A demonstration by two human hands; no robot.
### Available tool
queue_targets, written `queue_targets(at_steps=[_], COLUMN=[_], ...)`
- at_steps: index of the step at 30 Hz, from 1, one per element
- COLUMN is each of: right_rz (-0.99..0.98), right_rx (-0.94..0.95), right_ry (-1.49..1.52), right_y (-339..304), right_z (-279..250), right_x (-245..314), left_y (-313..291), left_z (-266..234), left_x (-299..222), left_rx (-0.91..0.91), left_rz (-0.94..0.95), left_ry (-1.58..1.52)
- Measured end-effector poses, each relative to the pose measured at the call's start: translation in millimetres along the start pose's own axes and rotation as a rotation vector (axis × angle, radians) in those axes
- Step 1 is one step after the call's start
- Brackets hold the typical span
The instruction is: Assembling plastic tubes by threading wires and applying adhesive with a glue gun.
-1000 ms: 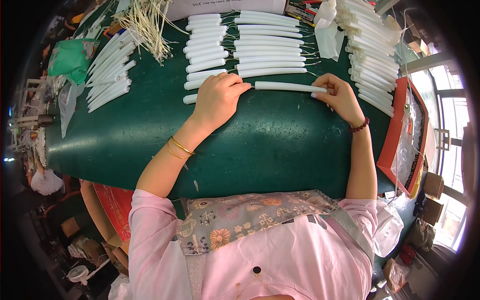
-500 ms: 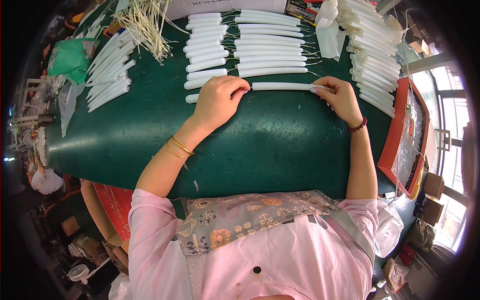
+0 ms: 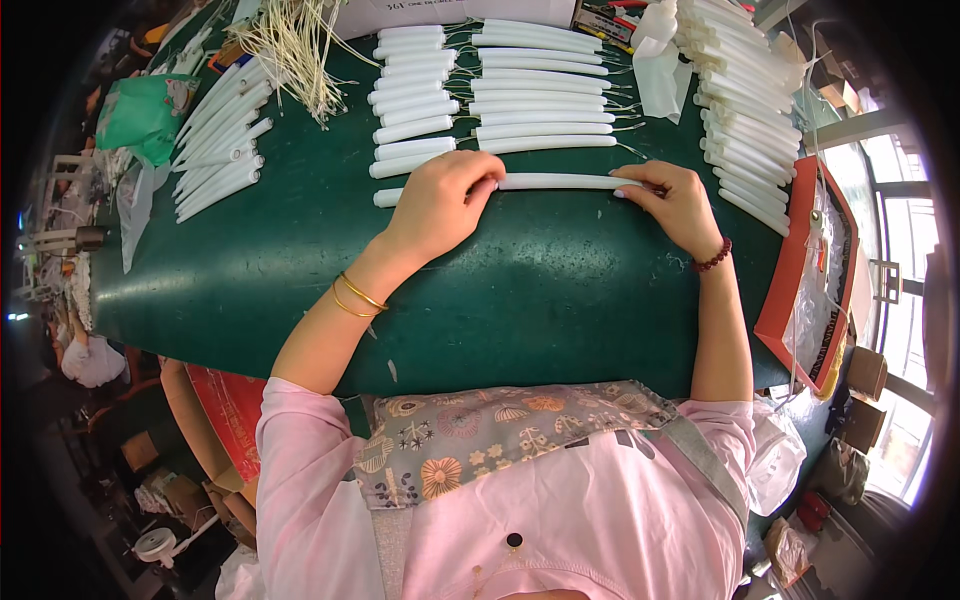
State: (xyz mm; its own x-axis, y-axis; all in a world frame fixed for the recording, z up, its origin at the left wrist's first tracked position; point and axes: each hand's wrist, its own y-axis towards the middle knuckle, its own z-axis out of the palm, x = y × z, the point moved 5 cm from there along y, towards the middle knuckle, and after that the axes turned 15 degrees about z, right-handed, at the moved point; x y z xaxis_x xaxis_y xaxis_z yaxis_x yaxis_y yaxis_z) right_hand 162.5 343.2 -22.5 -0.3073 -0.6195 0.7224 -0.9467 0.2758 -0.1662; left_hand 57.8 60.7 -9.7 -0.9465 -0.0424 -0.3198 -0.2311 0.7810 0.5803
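Observation:
A long white tube lies crosswise between my hands, just above the green tabletop. My left hand is closed at its left end, with the fingertips pinched and partly hidden. The right end is pinched between thumb and fingers of my right hand. A shorter white tube sticks out to the left from under my left hand. Beyond my hands, several long white tubes with thin wires at their ends lie in a column. Beside them runs a column of shorter white tubes.
More white tubes lie at the left, and a tall stack of tubes stands at the right. A bundle of cream wires and a green bag are at the far left. An orange-red box borders the right edge.
The long tube has shifted slightly left, its left end now meeting my left hand. My right hand has moved left and now grips the tube's end rather than the wire there.

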Motion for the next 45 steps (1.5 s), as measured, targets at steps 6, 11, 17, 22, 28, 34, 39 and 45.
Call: queue_targets(at_steps=[6, 11, 17, 22, 28, 34, 39, 45], right_rz=[-0.079, -0.353, -0.277, -0.348, -0.408, -0.089, 0.108, 0.053], right_rx=[-0.124, -0.471, -0.541, -0.424, -0.03, 0.043, 0.073, -0.013], right_ry=[-0.002, -0.403, -0.537, -0.436, 0.002, 0.483, 0.804, 0.948], right_y=[3, 6, 23, 17, 108, 232, 256, 236], right_z=[-5, -7, 13, 8, 49, 143, 147, 92], right_x=[-1, 30, 39, 88, 180, 257, 272, 253], left_y=[4, -16, -37, -40, -24, 5, 12, -36], left_z=[-23, -50, -54, -78, -168, -157, -161, -188], left_x=[12, 12, 33, 32, 99, 124, 119, 153], left_rx=[-0.132, 0.093, 0.069, -0.128, -0.741, -0.9, -0.839, -0.868], left_rz=[-0.108, -0.078, -0.18, -0.161, -0.4, -0.348, -0.272, -0.526], left_ry=[-0.151, 0.274, 0.38, 0.266, 0.095, -0.045, 0.036, -0.018])
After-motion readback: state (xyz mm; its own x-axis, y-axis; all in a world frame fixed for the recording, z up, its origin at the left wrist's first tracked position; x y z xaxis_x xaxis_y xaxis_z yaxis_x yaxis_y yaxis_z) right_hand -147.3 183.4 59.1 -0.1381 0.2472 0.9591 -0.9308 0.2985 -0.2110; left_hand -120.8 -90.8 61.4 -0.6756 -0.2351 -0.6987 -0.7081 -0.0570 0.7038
